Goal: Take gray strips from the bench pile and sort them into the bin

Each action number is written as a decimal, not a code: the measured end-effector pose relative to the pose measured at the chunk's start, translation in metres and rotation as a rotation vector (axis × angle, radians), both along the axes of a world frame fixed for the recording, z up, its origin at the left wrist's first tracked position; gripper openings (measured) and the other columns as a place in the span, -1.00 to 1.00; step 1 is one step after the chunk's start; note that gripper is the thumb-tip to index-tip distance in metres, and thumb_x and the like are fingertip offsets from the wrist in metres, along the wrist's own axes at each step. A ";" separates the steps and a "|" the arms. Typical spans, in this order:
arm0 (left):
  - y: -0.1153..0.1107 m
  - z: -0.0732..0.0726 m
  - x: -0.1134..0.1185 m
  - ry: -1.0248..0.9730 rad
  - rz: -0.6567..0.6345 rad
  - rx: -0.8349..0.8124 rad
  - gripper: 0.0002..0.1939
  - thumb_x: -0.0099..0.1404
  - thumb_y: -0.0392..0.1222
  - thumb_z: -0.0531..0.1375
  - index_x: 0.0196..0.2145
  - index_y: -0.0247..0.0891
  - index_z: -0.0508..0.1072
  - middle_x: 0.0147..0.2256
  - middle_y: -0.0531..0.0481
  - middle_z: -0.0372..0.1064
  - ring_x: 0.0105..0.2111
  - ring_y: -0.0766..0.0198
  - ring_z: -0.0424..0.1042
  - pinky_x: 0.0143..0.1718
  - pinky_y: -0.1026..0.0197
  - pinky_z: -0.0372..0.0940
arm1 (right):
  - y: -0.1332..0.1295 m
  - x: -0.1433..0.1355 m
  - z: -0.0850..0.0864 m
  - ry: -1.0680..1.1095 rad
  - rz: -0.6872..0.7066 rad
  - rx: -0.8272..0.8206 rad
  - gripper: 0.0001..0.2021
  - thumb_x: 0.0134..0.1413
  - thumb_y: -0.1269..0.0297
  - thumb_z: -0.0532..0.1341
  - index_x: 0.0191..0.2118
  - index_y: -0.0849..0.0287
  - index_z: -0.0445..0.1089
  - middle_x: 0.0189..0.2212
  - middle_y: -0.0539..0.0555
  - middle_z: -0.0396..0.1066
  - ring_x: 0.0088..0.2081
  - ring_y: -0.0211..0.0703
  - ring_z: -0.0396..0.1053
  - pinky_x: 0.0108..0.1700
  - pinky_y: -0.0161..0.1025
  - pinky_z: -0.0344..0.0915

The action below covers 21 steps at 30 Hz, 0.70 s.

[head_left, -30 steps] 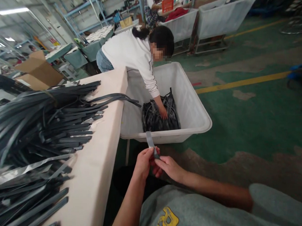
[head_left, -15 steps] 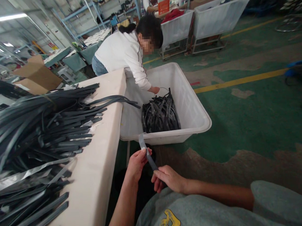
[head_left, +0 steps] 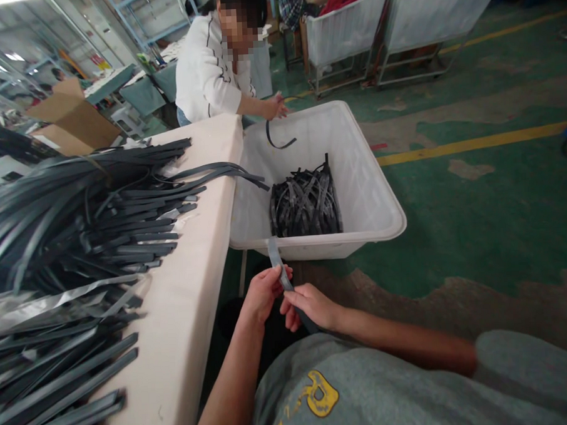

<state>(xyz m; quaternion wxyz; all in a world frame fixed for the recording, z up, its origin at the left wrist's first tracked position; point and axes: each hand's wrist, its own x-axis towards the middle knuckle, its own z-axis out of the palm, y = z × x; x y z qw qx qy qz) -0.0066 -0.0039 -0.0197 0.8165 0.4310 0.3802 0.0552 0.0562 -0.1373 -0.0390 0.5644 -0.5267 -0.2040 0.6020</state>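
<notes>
Between my two hands runs a flat dark grey strap, its upper end reaching up to the front rim of a white plastic bin. My left hand pinches it between thumb and fingers. Just below and to the right, my right hand closes around the same strap, whose lower end drops toward my lap. Inside the bin lies a tangled heap of black straps. Many more dark straps are piled on the table at my left, and a few stick out over the bin's edge.
A cream-covered table fills the left side. Across the bin a person in a white top leans in, holding a thin black strip. Beyond are a cardboard box and white wheeled carts on the green floor.
My right hand has slid up the strap, closer to my left hand. The person opposite has straightened a little and lifted a black strip out of the bin.
</notes>
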 end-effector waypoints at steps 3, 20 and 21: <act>-0.010 -0.001 -0.001 -0.032 -0.091 -0.038 -0.59 0.13 0.06 0.32 -0.26 -0.40 0.56 -0.69 0.06 0.36 -0.73 0.34 0.28 -0.66 0.29 0.17 | 0.012 0.013 0.002 -0.075 -0.034 0.039 -0.33 0.08 -0.33 0.01 -0.38 0.30 0.40 -0.59 0.12 0.45 -0.59 -0.15 0.41 -0.47 -0.19 0.37; -0.024 0.004 -0.012 -0.028 0.162 -0.322 -0.79 0.28 -0.10 0.20 -0.26 -0.30 0.52 -0.39 -0.03 0.52 -0.45 0.30 0.47 -0.36 0.23 0.38 | 0.016 0.051 0.003 -1.423 -0.045 0.645 -0.71 0.34 0.30 0.00 -0.08 0.07 0.48 0.05 0.15 0.45 0.13 -0.07 0.33 0.15 0.02 0.27; -0.025 0.003 -0.014 -0.029 0.153 -0.349 -0.72 0.30 -0.03 0.17 -0.26 -0.30 0.52 -0.41 -0.04 0.52 -0.45 0.27 0.48 -0.36 0.21 0.39 | 0.017 0.050 0.006 -1.350 -0.031 0.649 -0.70 0.34 0.30 0.00 -0.07 0.10 0.48 -0.01 0.15 0.49 0.06 -0.10 0.39 0.08 -0.06 0.33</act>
